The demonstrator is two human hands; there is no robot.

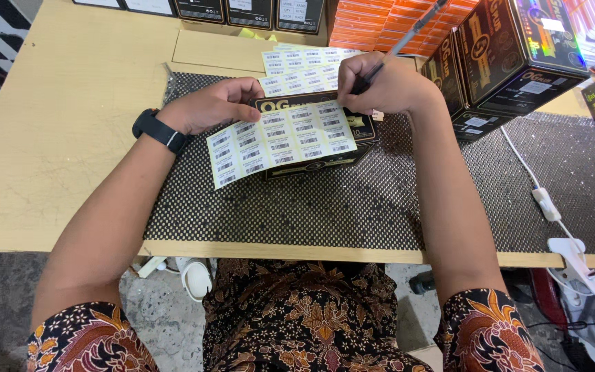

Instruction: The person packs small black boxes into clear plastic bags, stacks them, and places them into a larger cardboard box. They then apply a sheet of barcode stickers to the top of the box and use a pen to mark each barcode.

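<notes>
step: labelling, it seems | left hand (211,107) pinching label sheet (280,141) over black box (318,127), mid bench | right hand (387,86) closed on pen (408,38) | next likely needs a clean peel and square placement

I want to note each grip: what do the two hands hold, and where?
The left hand holds a pale sheet of barcode labels at its upper left edge. The right hand grips a thin dark pen near its lower end.
</notes>
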